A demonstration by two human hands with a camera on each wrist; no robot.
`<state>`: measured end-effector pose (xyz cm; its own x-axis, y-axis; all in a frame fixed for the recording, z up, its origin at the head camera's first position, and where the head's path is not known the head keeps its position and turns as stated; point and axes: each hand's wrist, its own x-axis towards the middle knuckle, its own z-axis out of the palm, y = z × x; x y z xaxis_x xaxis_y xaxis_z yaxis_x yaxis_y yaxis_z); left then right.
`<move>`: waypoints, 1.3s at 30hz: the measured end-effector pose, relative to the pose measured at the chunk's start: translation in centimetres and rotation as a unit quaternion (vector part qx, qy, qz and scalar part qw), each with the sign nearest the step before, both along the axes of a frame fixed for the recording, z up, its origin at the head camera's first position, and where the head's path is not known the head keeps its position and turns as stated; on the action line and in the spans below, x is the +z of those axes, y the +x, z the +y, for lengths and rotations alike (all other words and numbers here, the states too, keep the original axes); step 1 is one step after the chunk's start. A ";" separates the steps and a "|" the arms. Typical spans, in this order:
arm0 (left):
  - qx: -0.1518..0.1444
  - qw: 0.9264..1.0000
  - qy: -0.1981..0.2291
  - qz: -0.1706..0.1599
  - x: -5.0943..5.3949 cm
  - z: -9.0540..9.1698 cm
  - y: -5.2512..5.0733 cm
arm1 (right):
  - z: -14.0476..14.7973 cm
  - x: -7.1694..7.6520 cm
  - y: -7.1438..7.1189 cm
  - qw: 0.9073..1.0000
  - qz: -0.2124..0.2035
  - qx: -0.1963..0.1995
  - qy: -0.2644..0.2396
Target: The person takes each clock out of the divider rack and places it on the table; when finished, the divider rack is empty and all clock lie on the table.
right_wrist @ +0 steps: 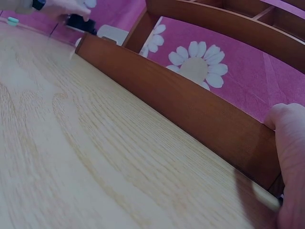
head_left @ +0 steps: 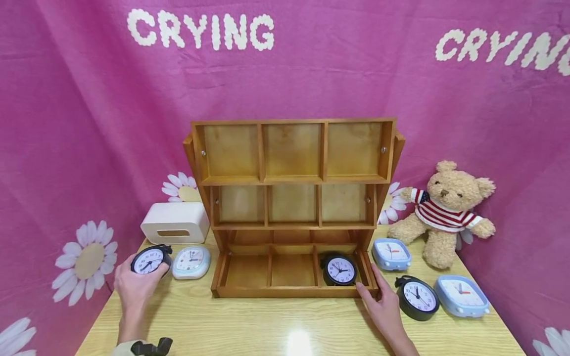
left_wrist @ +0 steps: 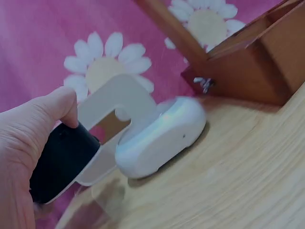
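My left hand (head_left: 133, 287) grips a black round alarm clock (head_left: 149, 260) at the table's left, its dial facing up. In the left wrist view the thumb presses on the rim of this clock (left_wrist: 62, 160). My right hand (head_left: 386, 309) holds the lower right front corner of the wooden shelf (head_left: 294, 293), with its thumb at the front board and fingers along the outer side. Another black alarm clock (head_left: 340, 271) leans in the bottom right compartment, near that thumb. Next to the left hand's clock stands a white alarm clock (head_left: 191, 262).
A white tissue box (head_left: 175, 220) stands at the back left. Right of the shelf are a light blue clock (head_left: 392, 254), a black clock (head_left: 417, 297) and another light blue clock (head_left: 462, 295). Behind them sits a teddy bear (head_left: 445, 217). Pink cloth (head_left: 311, 74) hangs around the table.
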<state>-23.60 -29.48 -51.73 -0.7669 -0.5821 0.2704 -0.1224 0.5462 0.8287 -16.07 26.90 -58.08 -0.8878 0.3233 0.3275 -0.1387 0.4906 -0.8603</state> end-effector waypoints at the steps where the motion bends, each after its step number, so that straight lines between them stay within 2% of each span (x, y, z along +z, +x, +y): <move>1: 0.002 1.000 0.001 -0.004 -0.3 -0.4 -0.2 | 0.0 0.0 0.0 1.000 -0.002 -0.001 0.004; 9: 0.016 0.998 0.031 -0.057 -2.7 -2.2 -1.7 | 0.0 0.0 0.0 1.000 -0.006 0.005 -0.004; 14: 0.031 0.997 0.049 -0.042 -3.5 -2.3 -2.0 | -0.1 0.1 -0.1 1.000 -0.004 0.009 -0.015; 20: 0.016 0.998 0.050 -0.036 -3.6 -2.1 -1.9 | -0.1 0.1 -0.1 1.000 0.006 0.007 -0.013; 21: 0.018 0.998 0.054 -0.030 -3.5 -1.8 -1.7 | -0.1 0.1 0.0 1.000 0.006 0.007 -0.011; 23: 0.028 0.998 0.058 0.006 -3.5 -1.0 -1.4 | -0.1 0.1 0.1 1.000 0.005 0.007 -0.010; 26: 0.046 0.993 0.062 0.092 -2.8 1.6 -0.6 | 0.1 0.1 0.2 1.000 0.001 0.002 -0.008; 27: 0.042 0.989 0.064 0.123 -2.5 2.8 -0.4 | 0.2 0.0 0.3 1.000 -0.001 -0.002 -0.007; 29: 0.015 0.984 0.071 0.163 -1.6 5.3 0.2 | 0.3 0.0 0.4 1.000 -0.005 -0.010 -0.004; 31: -0.027 0.979 0.083 0.183 -0.8 7.9 0.7 | 0.3 -0.1 0.4 1.000 -0.007 -0.015 -0.005; 35: -0.114 0.972 0.096 0.182 -0.2 12.0 1.4 | 0.2 -0.1 0.3 1.000 -0.001 -0.009 -0.004; 39: -0.190 0.964 0.089 0.161 -0.5 15.8 2.0 | 0.0 -0.1 0.2 1.000 0.002 0.000 -0.004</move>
